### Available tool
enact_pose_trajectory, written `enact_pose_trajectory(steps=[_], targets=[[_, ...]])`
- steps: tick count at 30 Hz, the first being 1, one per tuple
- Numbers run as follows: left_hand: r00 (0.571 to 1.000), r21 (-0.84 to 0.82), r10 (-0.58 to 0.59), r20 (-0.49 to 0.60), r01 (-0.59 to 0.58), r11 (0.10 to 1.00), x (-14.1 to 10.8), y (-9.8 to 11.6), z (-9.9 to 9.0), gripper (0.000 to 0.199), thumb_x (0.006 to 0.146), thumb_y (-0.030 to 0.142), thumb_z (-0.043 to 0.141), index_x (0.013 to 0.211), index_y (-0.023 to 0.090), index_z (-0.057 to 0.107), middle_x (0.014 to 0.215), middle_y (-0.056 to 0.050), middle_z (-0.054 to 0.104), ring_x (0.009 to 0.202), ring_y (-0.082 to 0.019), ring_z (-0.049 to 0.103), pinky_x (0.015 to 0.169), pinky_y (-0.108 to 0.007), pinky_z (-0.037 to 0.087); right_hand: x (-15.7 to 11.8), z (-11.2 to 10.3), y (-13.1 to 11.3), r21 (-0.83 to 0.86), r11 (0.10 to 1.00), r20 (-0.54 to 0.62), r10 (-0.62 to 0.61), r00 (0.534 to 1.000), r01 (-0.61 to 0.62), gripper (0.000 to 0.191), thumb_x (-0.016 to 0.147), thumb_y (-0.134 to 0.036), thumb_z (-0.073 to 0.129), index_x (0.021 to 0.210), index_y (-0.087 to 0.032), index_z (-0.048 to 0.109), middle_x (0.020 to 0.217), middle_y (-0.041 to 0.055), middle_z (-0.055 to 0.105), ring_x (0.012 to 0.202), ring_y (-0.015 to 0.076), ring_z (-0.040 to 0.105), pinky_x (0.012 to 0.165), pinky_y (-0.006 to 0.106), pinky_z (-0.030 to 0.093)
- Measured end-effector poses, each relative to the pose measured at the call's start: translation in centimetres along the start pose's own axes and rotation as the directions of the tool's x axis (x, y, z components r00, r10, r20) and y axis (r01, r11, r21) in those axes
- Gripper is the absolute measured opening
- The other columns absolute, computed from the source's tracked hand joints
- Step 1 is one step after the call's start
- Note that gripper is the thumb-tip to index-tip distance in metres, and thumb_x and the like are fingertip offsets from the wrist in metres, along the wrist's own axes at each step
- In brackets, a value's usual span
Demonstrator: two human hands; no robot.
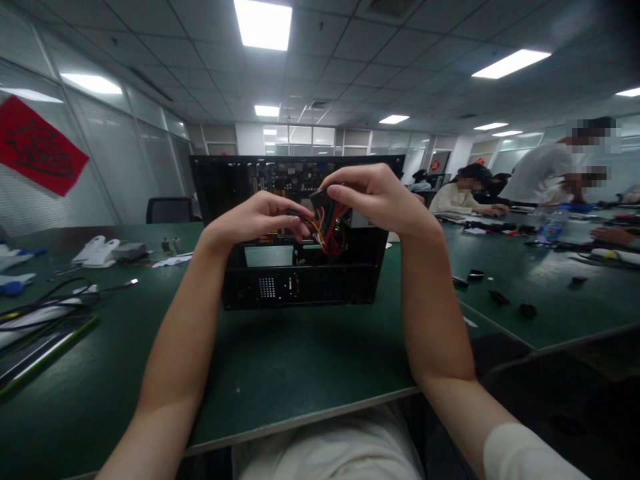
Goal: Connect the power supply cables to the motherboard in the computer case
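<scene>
While downturned — right grip [376,195] tight on connector [320,200], left grip [257,217] half curled — hold unclear.

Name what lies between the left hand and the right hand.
In the head view, coloured wires and a dark connector-like piece lie between the left hand and the right hand, with the open computer case behind.

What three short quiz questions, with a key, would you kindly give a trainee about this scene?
1. Multiple choice: what does the right hand hold? a) a screwdriver; b) a cable bundle; c) a phone.
2. True or false: the open side of the computer case faces the wearer.
3. Fill in: the table under the case has a ____ top.
Key: 1. b; 2. true; 3. green.
</scene>
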State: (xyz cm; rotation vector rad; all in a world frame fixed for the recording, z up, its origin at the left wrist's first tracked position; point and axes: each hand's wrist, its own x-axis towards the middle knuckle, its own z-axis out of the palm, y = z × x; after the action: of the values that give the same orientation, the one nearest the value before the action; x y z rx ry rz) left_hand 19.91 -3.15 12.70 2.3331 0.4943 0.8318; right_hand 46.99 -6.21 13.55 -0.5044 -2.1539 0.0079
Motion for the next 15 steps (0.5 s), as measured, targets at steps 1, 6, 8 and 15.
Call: enact_pose_trajectory(steps=[1, 6, 8, 15], targets=[[1.0, -0.006, -0.002, -0.003, 0.002, 1.0, -0.1, -0.2, -0.1, 0.035, 0.093, 0.038, 0.084, 0.121, 0.018, 0.085, 0.1, -0.011, 0.087, 0.09, -0.023, 0.084, 0.087, -0.033, 0.068, 0.0, -0.1, 0.2, 0.001, 1.0, -0.02, 0.014, 1.0, -0.014, 0.04, 0.103, -0.045, 0.065, 0.113, -0.011, 0.082, 0.095, 0.0084, 0.074, 0.084, 0.0179, 0.063, 0.073, 0.03, 0.051], [0.998, -0.031, -0.025, -0.063, 0.023, 0.999, -0.2, -0.2, -0.2, 0.036, 0.09, 0.037, 0.087, 0.12, 0.018, 0.086, 0.1, -0.011, 0.087, 0.094, -0.025, 0.084, 0.091, -0.037, 0.068, 0.0, 0.1, 0.8, 0.03, 0.994, -0.056, 0.109, 0.992, -0.108, 0.042, 0.103, -0.049, 0.064, 0.112, -0.011, 0.081, 0.091, 0.0079, 0.072, 0.081, 0.0181, 0.065, 0.07, 0.03, 0.053], [0.993, -0.039, -0.047, -0.109, 0.043, 0.998, 0.0, -0.3, 0.0, 0.035, 0.087, 0.035, 0.089, 0.118, 0.019, 0.087, 0.101, -0.012, 0.087, 0.096, -0.026, 0.084, 0.092, -0.038, 0.068, 0.2, 0.5, 0.8, 0.026, 0.992, -0.041, 0.128, 0.991, -0.127, 0.041, 0.103, -0.05, 0.064, 0.108, -0.013, 0.081, 0.089, 0.0074, 0.072, 0.08, 0.0178, 0.064, 0.07, 0.03, 0.052], [0.985, -0.025, -0.076, -0.156, 0.073, 0.997, 0.9, -0.7, 0.6, 0.028, 0.079, 0.038, 0.094, 0.098, 0.018, 0.089, 0.093, -0.008, 0.086, 0.093, -0.025, 0.082, 0.088, -0.033, 0.067, 1.0, 1.8, 0.3, -0.022, 0.991, 0.029, 0.131, 0.991, -0.131, 0.036, 0.102, -0.043, 0.061, 0.101, -0.013, 0.081, 0.09, 0.0079, 0.074, 0.085, 0.0187, 0.064, 0.074, 0.03, 0.049]])
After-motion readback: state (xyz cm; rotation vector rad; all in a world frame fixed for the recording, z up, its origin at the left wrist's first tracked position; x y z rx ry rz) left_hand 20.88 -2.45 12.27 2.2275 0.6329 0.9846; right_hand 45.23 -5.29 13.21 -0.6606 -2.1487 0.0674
